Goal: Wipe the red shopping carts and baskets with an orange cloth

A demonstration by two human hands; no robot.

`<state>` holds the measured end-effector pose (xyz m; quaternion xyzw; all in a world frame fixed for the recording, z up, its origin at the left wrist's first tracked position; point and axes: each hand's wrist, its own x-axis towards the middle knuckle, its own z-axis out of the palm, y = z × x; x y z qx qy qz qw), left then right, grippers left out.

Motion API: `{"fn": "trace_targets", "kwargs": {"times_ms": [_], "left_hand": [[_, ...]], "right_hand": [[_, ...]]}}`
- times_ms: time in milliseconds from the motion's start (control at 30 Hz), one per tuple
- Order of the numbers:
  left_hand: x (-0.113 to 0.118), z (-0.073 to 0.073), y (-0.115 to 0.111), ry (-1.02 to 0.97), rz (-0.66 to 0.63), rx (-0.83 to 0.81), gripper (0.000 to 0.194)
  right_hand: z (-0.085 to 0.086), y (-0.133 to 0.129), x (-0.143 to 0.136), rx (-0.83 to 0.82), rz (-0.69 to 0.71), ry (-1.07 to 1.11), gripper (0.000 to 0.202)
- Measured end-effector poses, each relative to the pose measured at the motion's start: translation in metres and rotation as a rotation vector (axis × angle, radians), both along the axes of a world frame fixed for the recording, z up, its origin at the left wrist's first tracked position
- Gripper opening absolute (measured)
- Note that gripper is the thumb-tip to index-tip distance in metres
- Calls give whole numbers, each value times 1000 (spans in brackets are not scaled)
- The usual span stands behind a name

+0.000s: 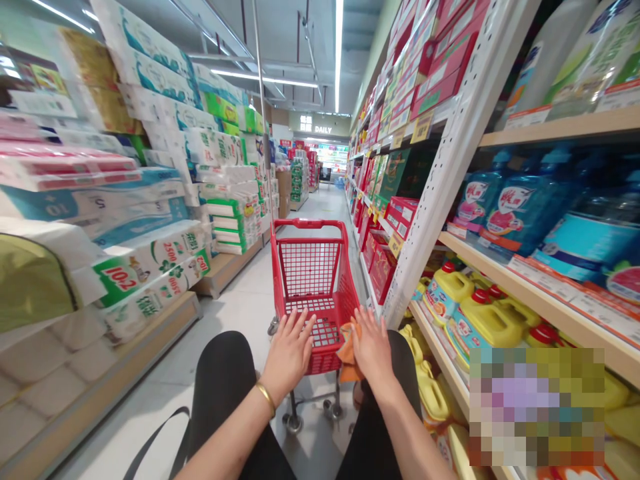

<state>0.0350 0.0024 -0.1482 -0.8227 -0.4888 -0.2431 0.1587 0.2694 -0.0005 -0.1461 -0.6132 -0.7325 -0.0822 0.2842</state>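
Observation:
A red shopping cart with a grid basket stands right in front of my knees. Above its near left side, my left hand is spread flat, fingers pointing forward, with nothing in it. A gold bangle circles that wrist. My right hand is over the cart's near right corner, fingers stretched forward. An orange cloth hangs from its thumb side, apparently held between thumb and palm. Whether either palm touches the cart rim, I cannot tell.
Paper packs are stacked along the left. A shelf on the right holds yellow jugs and blue pump bottles. A white perforated post rises beside the cart. The tiled aisle floor runs ahead. A pixelated patch covers the lower right.

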Motion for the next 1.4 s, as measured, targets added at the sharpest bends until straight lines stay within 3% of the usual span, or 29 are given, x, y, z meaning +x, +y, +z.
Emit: {"fn": "trace_targets", "kwargs": {"times_ms": [100,167,333,433,567,633,700,800,867,933,1067,1167,1333,1400], "left_hand": [[7,0,0,-25,-3,-2,55],[10,0,0,-39,-8,0,56],[5,-1,1,-44,-14,3,56],[-1,-1,1,-34,-12,-12,56],[1,-1,-1,-34,0,-15,58],[5,-1,-2,-40,0,-5,58],[8,-1,-3,-43,-3,7,59],[7,-1,-3,-37,-5,15,58],[4,-2,-2,-29,-8,13,58],[2,-2,-1,-26,-10,9,58],[3,-2,0,-36,-11,5,59],[9,-1,-1,-36,-13,12,58],[10,2,-2,-27,-9,4,57],[7,2,-2,-21,-12,3,57]], "right_hand": [[0,10,18,-14,-117,25,52],[-1,7,7,-22,-121,27,52],[-2,-17,-46,-63,100,7,48],[3,-21,-39,-67,177,-4,48],[9,-9,3,-52,-93,32,51],[10,-6,7,-58,-169,45,53],[8,-9,-8,-73,-112,30,53],[5,-22,-45,-80,104,-3,51],[4,-25,-56,-73,204,-14,50],[4,-22,-45,-65,193,-17,49],[6,-2,8,-47,-68,19,50],[6,4,14,-46,-141,31,52],[6,-16,-34,-53,140,-9,50],[7,-19,-35,-51,214,-20,50]]}}
